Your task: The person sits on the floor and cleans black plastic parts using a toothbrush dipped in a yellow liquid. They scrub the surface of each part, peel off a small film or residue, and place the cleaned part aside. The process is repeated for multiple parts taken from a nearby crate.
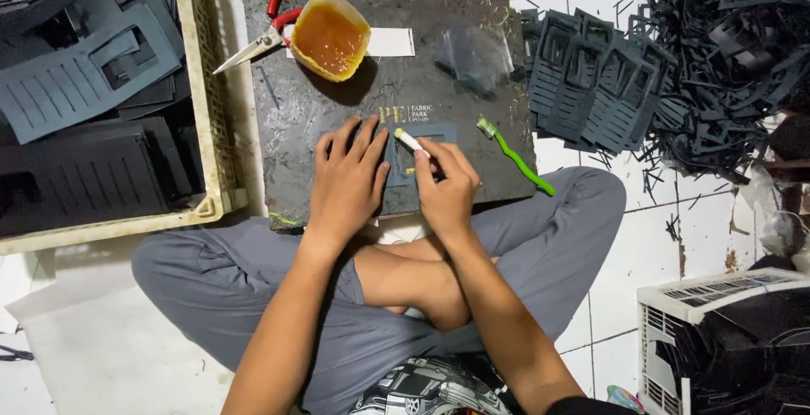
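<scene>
- Head view looks down on a person sitting cross-legged on a white tiled floor, with a dark board resting at the knees.
- Left hand lies flat, fingers spread, pressing a dark cut-out piece onto the board near its front edge.
- Right hand is closed around a small white stick, its tip on the piece just beside the left fingertips; the two hands are close together, almost touching.
- Most of the piece is hidden under the hands.
- Open board shows to the left of the left hand and across the middle behind the hands.
- Green brush lies just right of the right hand, crossing the board's right edge.
- At the back edge sits a tub of amber liquid, red-handled scissors touching it on the left and a white strip beside it.
- Crate of dark pieces closes off the left side of the board.
- Fanned stack of dark cut-outs lies just off the right edge, with a tangled scrap heap beyond.
- White basket stands at lower right, well apart from the hands.
</scene>
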